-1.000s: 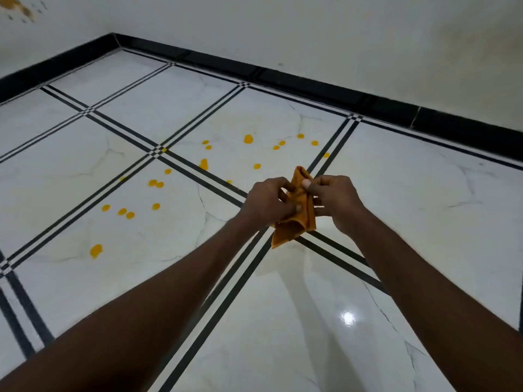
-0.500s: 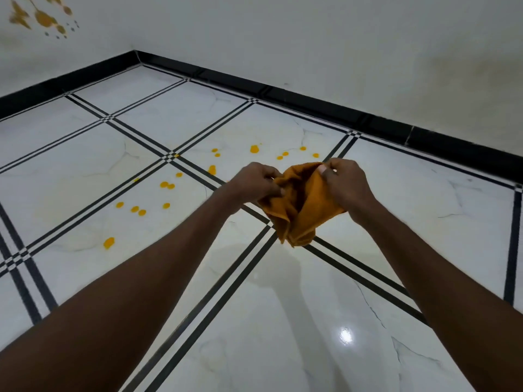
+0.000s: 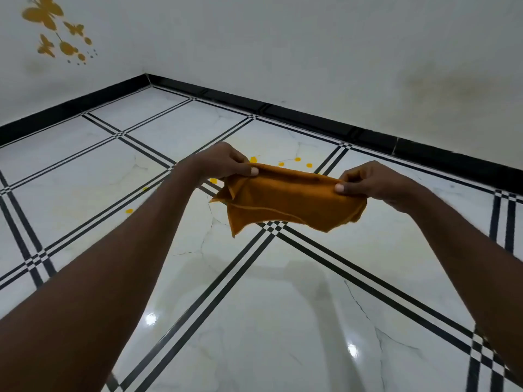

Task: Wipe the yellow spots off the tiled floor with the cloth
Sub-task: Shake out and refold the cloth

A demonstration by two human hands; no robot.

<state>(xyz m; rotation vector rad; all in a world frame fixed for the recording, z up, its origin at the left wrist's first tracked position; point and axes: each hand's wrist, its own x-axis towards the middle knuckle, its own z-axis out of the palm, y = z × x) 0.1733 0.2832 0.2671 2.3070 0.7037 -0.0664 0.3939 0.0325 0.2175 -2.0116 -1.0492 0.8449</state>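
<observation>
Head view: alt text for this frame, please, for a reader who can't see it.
Two hands, left and right, pinch an orange cloth stretched out between them in the air above a white tiled floor. Yellow spots dot the tiles beyond the cloth, and yellow butterfly decals mark the wall.

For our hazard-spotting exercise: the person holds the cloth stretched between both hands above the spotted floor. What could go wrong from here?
1. The cloth is only pinched at its top edge by the left hand and right hand; it might slip free.
2. The yellow spots partly hide behind the cloth and arms, so some may get missed.
3. The tiled floor looks glossy; wiping could smear the spots, and wet patches may be slippery.
</observation>
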